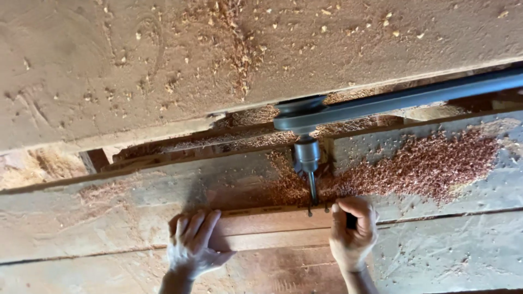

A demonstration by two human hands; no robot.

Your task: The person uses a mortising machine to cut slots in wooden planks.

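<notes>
The long reddish-brown wooden strip (272, 228) lies flat across the dusty grey wooden bench (447, 256), just under the steel drill bit (312, 188) held in a grey metal chuck (306, 153); the left hand (190, 245) rests flat on the strip, fingers spread and pressing it down; the right hand (353, 233) is curled around the strip's end beside the bit, fingers closed on it; reddish wood shavings (425, 166) lie heaped near; a dark rubber drive belt (414, 98) runs off to the right.
</notes>
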